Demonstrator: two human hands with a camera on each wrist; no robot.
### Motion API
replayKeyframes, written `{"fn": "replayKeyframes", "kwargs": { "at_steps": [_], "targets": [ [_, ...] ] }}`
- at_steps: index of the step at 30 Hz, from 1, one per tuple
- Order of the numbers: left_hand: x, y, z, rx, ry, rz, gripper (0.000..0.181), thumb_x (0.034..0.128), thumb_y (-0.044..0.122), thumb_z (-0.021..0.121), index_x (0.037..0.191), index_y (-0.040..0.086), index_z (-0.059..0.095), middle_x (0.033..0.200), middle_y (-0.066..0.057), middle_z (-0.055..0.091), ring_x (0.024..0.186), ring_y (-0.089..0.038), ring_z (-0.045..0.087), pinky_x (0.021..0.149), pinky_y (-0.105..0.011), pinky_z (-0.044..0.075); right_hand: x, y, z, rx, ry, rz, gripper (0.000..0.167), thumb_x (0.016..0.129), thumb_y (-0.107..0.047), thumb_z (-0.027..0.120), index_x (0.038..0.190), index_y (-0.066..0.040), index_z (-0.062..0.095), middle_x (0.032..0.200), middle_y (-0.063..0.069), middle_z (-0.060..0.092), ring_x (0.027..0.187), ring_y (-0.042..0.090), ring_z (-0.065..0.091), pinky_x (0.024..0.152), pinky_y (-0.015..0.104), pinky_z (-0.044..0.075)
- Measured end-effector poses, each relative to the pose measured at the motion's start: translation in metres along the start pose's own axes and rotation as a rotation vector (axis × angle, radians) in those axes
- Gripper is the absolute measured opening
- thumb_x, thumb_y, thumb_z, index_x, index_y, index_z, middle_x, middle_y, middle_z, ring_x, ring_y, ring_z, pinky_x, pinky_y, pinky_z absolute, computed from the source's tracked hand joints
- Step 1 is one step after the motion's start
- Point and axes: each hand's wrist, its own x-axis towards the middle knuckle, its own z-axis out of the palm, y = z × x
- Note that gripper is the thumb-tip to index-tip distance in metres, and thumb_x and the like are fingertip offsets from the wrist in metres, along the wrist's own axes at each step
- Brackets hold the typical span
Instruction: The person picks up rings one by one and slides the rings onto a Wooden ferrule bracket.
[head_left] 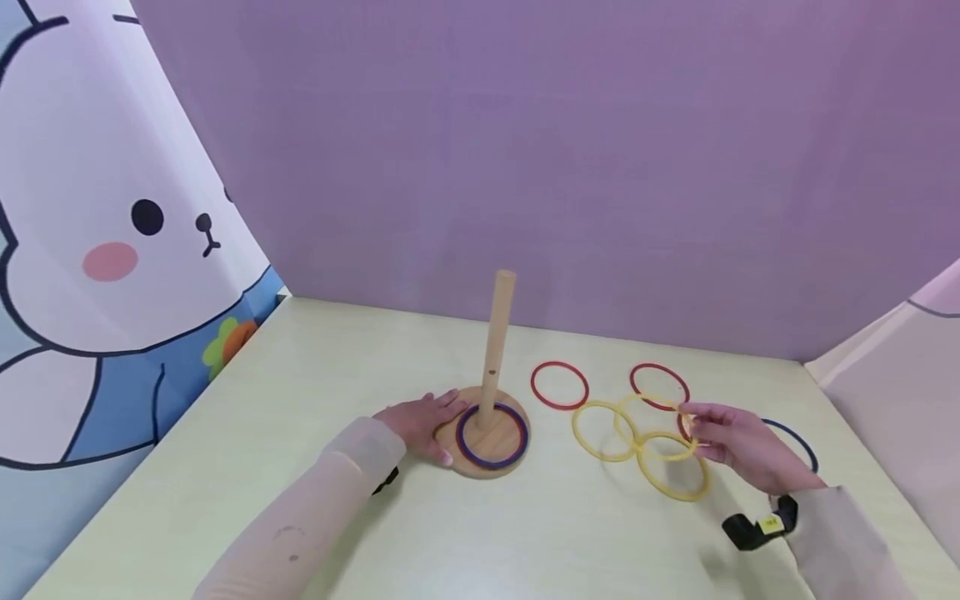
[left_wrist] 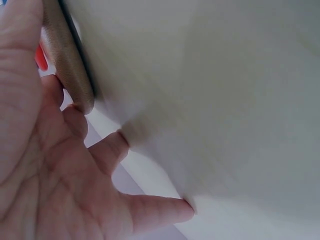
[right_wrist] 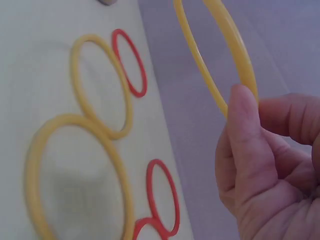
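My left hand rests at the left edge of a round wooden base, fingers spread. The left wrist view shows some fingertips touching the base's rim and others on the table. An upright wooden peg stands on the base. Around its foot lies a blue ring, with a red ring partly showing under it. My right hand pinches a yellow ring between thumb and fingers, raised above the other rings. Two yellow rings lie below, one left, one nearer.
A red ring lies right of the base; another red ring lies farther right. A third red ring is partly hidden by my right hand. A blue ring lies beyond that hand. A purple wall borders the table's back.
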Motion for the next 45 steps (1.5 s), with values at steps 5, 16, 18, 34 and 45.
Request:
{"fn": "replayKeyframes", "kwargs": {
  "at_steps": [5,16,18,34,45],
  "targets": [
    [0.0,0.0,0.0,-0.019,0.003,0.004,0.088,0.0788,0.039,0.077,0.151,0.022,0.031,0.159,-0.001,0.019,0.141,-0.039,0.023,0.096,-0.067,0.035,0.007,-0.018,0.003,0.037,0.07,-0.018,0.037,0.097,0.004,0.048,0.1,-0.026,0.069,0.089,-0.002,0.061,0.078,0.007,0.063,0.069,0.02,0.054],
    [-0.005,0.001,-0.004,-0.033,0.011,-0.004,0.087,0.0789,0.038,0.078,0.151,0.024,0.031,0.159,0.0,0.019,0.141,-0.039,0.023,0.096,-0.069,0.033,0.017,-0.047,0.017,0.139,0.122,-0.11,0.036,0.095,0.005,0.05,0.098,-0.023,0.072,0.084,0.0,0.061,0.074,0.008,0.063,0.069,0.02,0.054],
    [-0.006,0.002,-0.004,-0.04,0.003,-0.005,0.087,0.0791,0.037,0.077,0.151,0.023,0.031,0.159,0.0,0.019,0.141,-0.038,0.022,0.096,-0.069,0.033,0.019,-0.051,0.021,0.122,0.128,-0.109,0.035,0.096,0.003,0.051,0.098,-0.025,0.071,0.085,0.0,0.061,0.073,0.008,0.062,0.069,0.02,0.054],
    [-0.006,-0.002,-0.004,-0.054,-0.003,0.004,0.085,0.0798,0.035,0.077,0.151,0.021,0.032,0.159,-0.002,0.019,0.141,-0.04,0.022,0.101,-0.061,0.034,0.029,-0.091,0.051,0.113,0.123,-0.131,0.03,0.095,0.001,0.053,0.103,-0.023,0.068,0.09,0.0,0.06,0.078,0.009,0.061,0.071,0.019,0.053],
    [-0.004,0.004,-0.005,-0.041,-0.013,0.0,0.085,0.0794,0.036,0.077,0.151,0.023,0.033,0.159,0.0,0.018,0.141,-0.038,0.022,0.099,-0.064,0.034,0.037,-0.119,0.073,-0.003,0.18,-0.098,0.061,0.096,-0.001,0.051,0.147,0.01,0.019,0.088,-0.002,0.059,0.077,0.007,0.061,0.071,0.019,0.053]
  ]
}}
